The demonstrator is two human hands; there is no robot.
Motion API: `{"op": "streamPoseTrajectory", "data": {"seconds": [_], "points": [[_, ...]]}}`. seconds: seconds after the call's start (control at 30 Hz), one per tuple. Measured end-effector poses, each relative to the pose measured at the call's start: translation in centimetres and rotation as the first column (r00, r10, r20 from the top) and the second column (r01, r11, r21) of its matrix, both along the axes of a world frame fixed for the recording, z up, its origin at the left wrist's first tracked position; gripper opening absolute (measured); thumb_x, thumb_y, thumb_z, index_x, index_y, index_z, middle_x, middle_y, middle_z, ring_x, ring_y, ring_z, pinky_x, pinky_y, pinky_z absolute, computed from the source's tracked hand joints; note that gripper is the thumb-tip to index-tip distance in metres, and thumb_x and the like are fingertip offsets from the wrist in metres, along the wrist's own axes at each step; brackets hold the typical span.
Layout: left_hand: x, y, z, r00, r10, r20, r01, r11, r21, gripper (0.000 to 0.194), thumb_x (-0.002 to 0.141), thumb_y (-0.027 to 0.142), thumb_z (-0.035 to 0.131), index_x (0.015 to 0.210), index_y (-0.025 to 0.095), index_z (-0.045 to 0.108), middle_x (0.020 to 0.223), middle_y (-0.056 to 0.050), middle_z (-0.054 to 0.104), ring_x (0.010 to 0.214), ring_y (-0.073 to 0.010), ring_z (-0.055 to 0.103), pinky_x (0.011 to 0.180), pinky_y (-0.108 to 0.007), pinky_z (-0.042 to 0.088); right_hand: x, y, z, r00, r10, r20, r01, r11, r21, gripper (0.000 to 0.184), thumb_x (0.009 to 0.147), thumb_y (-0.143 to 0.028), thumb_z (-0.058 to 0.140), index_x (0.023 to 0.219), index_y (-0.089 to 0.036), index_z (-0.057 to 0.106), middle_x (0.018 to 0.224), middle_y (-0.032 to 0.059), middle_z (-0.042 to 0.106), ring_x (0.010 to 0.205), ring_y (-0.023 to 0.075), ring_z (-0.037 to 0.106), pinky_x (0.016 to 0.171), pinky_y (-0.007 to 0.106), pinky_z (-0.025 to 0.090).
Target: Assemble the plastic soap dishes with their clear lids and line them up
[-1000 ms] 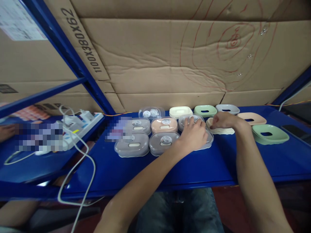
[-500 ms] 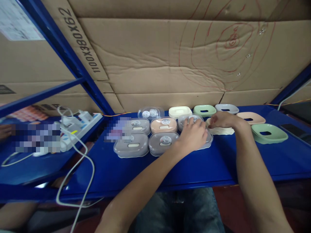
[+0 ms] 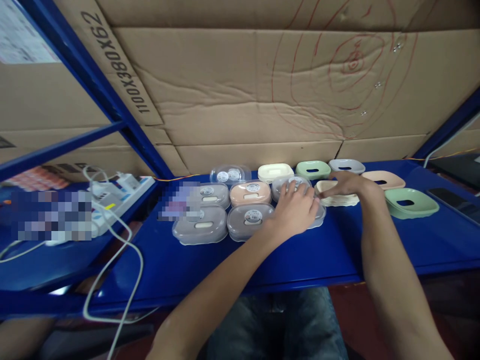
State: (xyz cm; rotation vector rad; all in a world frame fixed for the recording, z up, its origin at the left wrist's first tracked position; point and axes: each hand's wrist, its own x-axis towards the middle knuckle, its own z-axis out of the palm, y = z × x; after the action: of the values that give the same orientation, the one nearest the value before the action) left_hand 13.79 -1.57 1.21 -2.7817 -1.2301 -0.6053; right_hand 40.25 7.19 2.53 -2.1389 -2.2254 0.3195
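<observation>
Several lidded soap boxes lie in rows on the blue shelf (image 3: 210,260): a grey one (image 3: 200,225), another grey one (image 3: 248,220), a pink one (image 3: 250,192). My left hand (image 3: 296,209) lies palm down over a clear-lidded box (image 3: 319,215) at the right end of the front row, fingers spread and reaching a grey box (image 3: 290,184) behind. My right hand (image 3: 347,184) rests on a cream tray (image 3: 335,200), fingers curled at its left edge. What the fingers pinch is hidden.
Open trays stand behind and to the right: cream (image 3: 275,171), green (image 3: 313,169), grey (image 3: 347,165), pink (image 3: 382,178), a larger green one (image 3: 410,202). A white power strip (image 3: 112,197) with trailing cables lies at left. Cardboard forms the back wall.
The view has drifted slightly, shifting everything left. My right hand has slid a little left along the cream tray. My left hand stays on the boxes.
</observation>
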Motion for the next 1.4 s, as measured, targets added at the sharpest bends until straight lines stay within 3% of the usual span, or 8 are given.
{"op": "streamPoseTrajectory", "data": {"seconds": [0.23, 0.57, 0.63, 0.73, 0.87, 1.03, 1.23, 1.4], "points": [[-0.3, -0.4, 0.3, 1.0, -0.007, 0.014, 0.007, 1.0, 0.029, 0.048, 0.116, 0.035, 0.033, 0.138, 0.01, 0.068, 0.143, -0.018, 0.071, 0.144, -0.0381, 0.054, 0.125, -0.056, 0.039, -1.6, -1.2, 1.8, 0.997, -0.073, 0.036, 0.075, 0.997, -0.035, 0.071, 0.08, -0.067, 0.081, 0.13, -0.017, 0.072, 0.138, 0.0213, 0.073, 0.128, 0.0411, 0.069, 0.102, 0.045, 0.055], [-0.2, -0.9, 0.7, 0.969, -0.063, 0.241, 0.071, 0.997, -0.025, 0.037, 0.113, 0.032, 0.043, 0.138, 0.014, 0.064, 0.145, -0.017, 0.069, 0.149, -0.0337, 0.053, 0.13, -0.052, 0.039, -3.6, -3.3, 4.0, 0.988, -0.091, -0.125, 0.133, 0.909, 0.395, 0.075, 0.091, -0.068, 0.073, 0.147, -0.019, 0.068, 0.145, 0.0195, 0.073, 0.137, 0.0419, 0.067, 0.113, 0.046, 0.05], [-0.1, -0.4, 0.8, 0.882, -0.042, 0.469, 0.092, 0.992, -0.085, 0.037, 0.111, 0.033, 0.05, 0.143, 0.017, 0.059, 0.148, -0.017, 0.069, 0.146, -0.0312, 0.059, 0.127, -0.05, 0.045, -4.7, -3.9, 4.5, 0.973, 0.021, -0.231, 0.109, 0.836, 0.538, 0.072, 0.094, -0.063, 0.073, 0.152, -0.019, 0.065, 0.153, 0.0165, 0.069, 0.142, 0.0378, 0.063, 0.119, 0.043, 0.047], [-0.3, 0.7, 1.5, 0.561, 0.123, 0.819, 0.198, 0.941, -0.276, 0.047, 0.107, 0.042, 0.063, 0.147, 0.02, 0.055, 0.146, -0.018, 0.07, 0.133, -0.03, 0.07, 0.117, -0.049, 0.056, -7.2, -4.9, 5.3, 0.961, 0.149, -0.231, 0.023, 0.793, 0.608, 0.082, 0.091, -0.057, 0.078, 0.162, -0.022, 0.055, 0.165, 0.0138, 0.058, 0.153, 0.0393, 0.052, 0.126, 0.046, 0.042], [-1.4, 2.0, 2.6, 0.19, 0.318, 0.929, 0.51, 0.776, -0.37, 0.04, 0.105, 0.046, 0.069, 0.134, 0.02, 0.065, 0.137, -0.016, 0.077, 0.127, -0.0291, 0.075, 0.112, -0.046, 0.06, -11.0, -6.1, 5.2, 0.918, 0.362, -0.161, -0.197, 0.77, 0.606, 0.09, 0.086, -0.061, 0.082, 0.165, -0.03, 0.052, 0.164, 0.0107, 0.057, 0.155, 0.0435, 0.047, 0.126, 0.055, 0.042], [-4.3, 2.8, 3.3, 0.071, 0.493, 0.867, 0.537, 0.714, -0.45, 0.02, 0.098, 0.022, 0.071, 0.117, 0.017, 0.075, 0.126, -0.013, 0.082, 0.126, -0.0293, 0.076, 0.113, -0.046, 0.059, -12.8, -6.5, 4.7, 0.821, 0.542, -0.178, -0.31, 0.686, 0.658, 0.085, 0.089, -0.067, 0.078, 0.163, -0.033, 0.055, 0.166, 0.0083, 0.055, 0.153, 0.0391, 0.051, 0.127, 0.055, 0.042], [-8.1, 3.5, 4.0, -0.108, 0.577, 0.81, 0.602, 0.686, -0.408, 0.035, 0.098, 0.02, 0.069, 0.132, 0.013, 0.074, 0.131, -0.016, 0.081, 0.131, -0.0294, 0.074, 0.112, -0.046, 0.062, -7.6, -3.1, 3.6, 0.95, 0.211, -0.231, -0.033, 0.801, 0.598, 0.046, 0.109, -0.043, 0.051, 0.148, -0.026, 0.07, 0.153, 0.0124, 0.07, 0.139, 0.0367, 0.065, 0.119, 0.049, 0.05], [-8.6, 3.6, 3.9, -0.121, 0.645, 0.754, 0.667, 0.615, -0.42, 0.037, 0.103, 0.026, 0.064, 0.135, 0.01, 0.074, 0.138, -0.016, 0.079, 0.136, -0.0306, 0.071, 0.115, -0.045, 0.06, -4.4, 0.7, -0.7, 0.985, 0.17, 0.027, -0.166, 0.892, 0.421, 0.042, 0.105, -0.027, 0.053, 0.14, -0.017, 0.074, 0.145, 0.0148, 0.074, 0.139, 0.0327, 0.066, 0.121, 0.043, 0.048]]}}
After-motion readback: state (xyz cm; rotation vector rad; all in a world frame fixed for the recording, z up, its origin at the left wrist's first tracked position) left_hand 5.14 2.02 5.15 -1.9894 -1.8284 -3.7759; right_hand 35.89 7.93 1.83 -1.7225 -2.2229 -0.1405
